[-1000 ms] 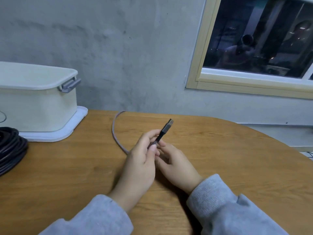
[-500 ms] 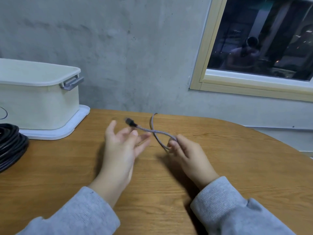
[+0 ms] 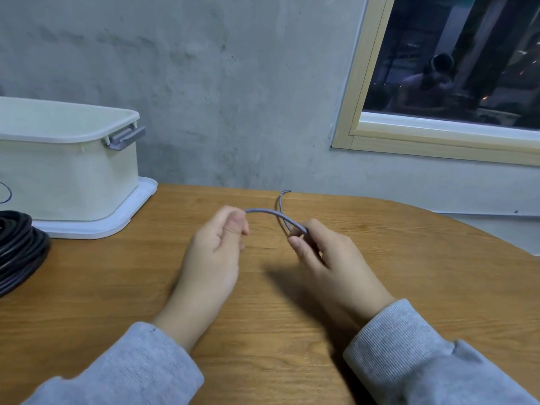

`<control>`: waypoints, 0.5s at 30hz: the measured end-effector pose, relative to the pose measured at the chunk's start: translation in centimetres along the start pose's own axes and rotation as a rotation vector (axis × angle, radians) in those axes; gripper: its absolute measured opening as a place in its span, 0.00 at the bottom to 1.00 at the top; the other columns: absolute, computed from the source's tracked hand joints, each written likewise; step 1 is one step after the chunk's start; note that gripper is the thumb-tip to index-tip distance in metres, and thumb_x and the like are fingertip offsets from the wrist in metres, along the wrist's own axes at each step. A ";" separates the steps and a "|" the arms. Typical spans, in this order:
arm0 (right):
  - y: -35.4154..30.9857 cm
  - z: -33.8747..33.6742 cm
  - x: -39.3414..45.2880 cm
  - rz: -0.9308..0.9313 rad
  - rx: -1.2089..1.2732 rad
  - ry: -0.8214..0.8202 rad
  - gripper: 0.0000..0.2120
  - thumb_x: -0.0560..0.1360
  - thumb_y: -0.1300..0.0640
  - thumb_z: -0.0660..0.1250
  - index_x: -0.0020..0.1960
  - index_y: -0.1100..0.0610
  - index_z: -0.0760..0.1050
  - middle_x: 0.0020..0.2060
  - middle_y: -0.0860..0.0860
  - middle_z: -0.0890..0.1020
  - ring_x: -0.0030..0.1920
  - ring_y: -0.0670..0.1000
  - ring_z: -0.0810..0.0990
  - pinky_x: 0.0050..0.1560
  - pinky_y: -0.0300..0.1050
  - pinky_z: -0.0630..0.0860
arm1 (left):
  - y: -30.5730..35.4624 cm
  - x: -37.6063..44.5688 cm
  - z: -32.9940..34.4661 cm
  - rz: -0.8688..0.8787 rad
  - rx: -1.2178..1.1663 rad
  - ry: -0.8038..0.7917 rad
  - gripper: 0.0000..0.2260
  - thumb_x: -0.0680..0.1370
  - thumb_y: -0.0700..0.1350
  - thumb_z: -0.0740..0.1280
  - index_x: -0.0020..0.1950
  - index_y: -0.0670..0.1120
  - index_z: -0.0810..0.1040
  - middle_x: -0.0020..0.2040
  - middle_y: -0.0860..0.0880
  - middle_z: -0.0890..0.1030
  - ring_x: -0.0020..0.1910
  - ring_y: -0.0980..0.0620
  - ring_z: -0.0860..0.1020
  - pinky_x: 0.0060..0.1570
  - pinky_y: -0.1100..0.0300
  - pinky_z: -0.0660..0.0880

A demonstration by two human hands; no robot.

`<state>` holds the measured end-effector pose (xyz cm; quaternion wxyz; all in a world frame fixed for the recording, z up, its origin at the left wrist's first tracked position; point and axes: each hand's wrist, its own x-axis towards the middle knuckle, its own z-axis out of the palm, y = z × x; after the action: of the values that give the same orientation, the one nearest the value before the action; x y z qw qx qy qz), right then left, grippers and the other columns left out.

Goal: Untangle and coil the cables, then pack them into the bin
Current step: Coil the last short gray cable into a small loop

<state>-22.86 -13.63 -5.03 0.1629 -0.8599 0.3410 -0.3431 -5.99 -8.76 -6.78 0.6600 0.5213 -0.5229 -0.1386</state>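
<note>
A thin grey braided cable (image 3: pixel 270 213) spans between my two hands above the wooden table (image 3: pixel 409 258). My left hand (image 3: pixel 216 252) is curled around the cable's plug end, which is hidden in the fist. My right hand (image 3: pixel 330 255) pinches the cable where it forms a small loop; the rest of the cable runs off over the far table edge. The cream bin (image 3: pixel 67 159) stands at the back left on its white lid (image 3: pixel 125 217).
A coil of thick black cable (image 3: pixel 17 249) lies at the left edge of the table, in front of the bin. A thin dark wire (image 3: pixel 7 192) shows beside the bin. A concrete wall and a window are behind the table.
My left hand went from open beside the plug to curled around the plug end. The right hand keeps its pinch on the loop, and both hands have shifted slightly right.
</note>
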 end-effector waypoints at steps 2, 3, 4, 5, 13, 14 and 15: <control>0.4 0.1 0.0 0.010 -0.017 -0.006 0.07 0.79 0.53 0.60 0.43 0.52 0.70 0.32 0.45 0.72 0.36 0.45 0.70 0.38 0.39 0.65 | 0.9 0.6 0.2 -0.182 -0.292 0.142 0.16 0.83 0.50 0.56 0.37 0.47 0.69 0.22 0.56 0.64 0.24 0.59 0.64 0.39 0.58 0.70; 0.8 0.3 0.0 0.008 -0.046 -0.027 0.07 0.79 0.53 0.60 0.42 0.52 0.69 0.32 0.45 0.72 0.37 0.46 0.70 0.38 0.41 0.64 | 1.3 1.0 0.1 -0.277 -0.454 0.206 0.16 0.84 0.49 0.54 0.37 0.46 0.68 0.22 0.57 0.63 0.24 0.58 0.63 0.39 0.59 0.70; 1.1 0.5 0.1 0.007 -0.085 -0.049 0.08 0.79 0.53 0.59 0.42 0.54 0.69 0.33 0.45 0.72 0.37 0.47 0.70 0.38 0.42 0.63 | 1.8 1.5 -0.1 -0.358 -0.611 0.258 0.16 0.84 0.50 0.53 0.37 0.47 0.67 0.22 0.56 0.61 0.23 0.58 0.62 0.39 0.60 0.69; 1.7 0.6 0.1 0.017 -0.124 -0.065 0.09 0.80 0.54 0.59 0.42 0.55 0.68 0.33 0.45 0.72 0.37 0.47 0.69 0.39 0.42 0.61 | 2.0 1.9 -0.6 -0.415 -0.742 0.307 0.17 0.83 0.51 0.53 0.37 0.47 0.67 0.22 0.56 0.60 0.23 0.58 0.61 0.38 0.61 0.69; 5.1 -0.6 0.5 0.252 -0.199 -0.047 0.11 0.82 0.56 0.52 0.50 0.56 0.72 0.47 0.44 0.79 0.55 0.49 0.77 0.74 0.41 0.41 | 1.6 3.7 -2.9 -0.622 -1.184 0.481 0.16 0.83 0.54 0.54 0.39 0.48 0.70 0.23 0.53 0.63 0.21 0.57 0.67 0.42 0.58 0.74; 4.7 -0.4 0.5 0.228 -0.156 -0.032 0.10 0.82 0.57 0.54 0.54 0.56 0.73 0.49 0.42 0.79 0.58 0.48 0.76 0.71 0.37 0.49 | 1.5 3.3 -2.2 -0.661 -1.150 0.446 0.16 0.83 0.53 0.54 0.40 0.48 0.72 0.24 0.52 0.66 0.24 0.56 0.71 0.44 0.54 0.75; 4.0 -0.2 0.5 0.203 -0.106 -0.005 0.08 0.81 0.57 0.56 0.58 0.54 0.71 0.47 0.39 0.80 0.57 0.45 0.76 0.65 0.35 0.58 | 1.3 2.9 -1.5 -0.700 -1.108 0.397 0.16 0.83 0.53 0.54 0.42 0.48 0.74 0.26 0.52 0.69 0.29 0.55 0.75 0.47 0.52 0.76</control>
<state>-24.61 -16.85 -6.68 0.1520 -0.8292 0.4437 -0.3040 -3.98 -9.55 -3.97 0.8291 0.2607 -0.0444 -0.4926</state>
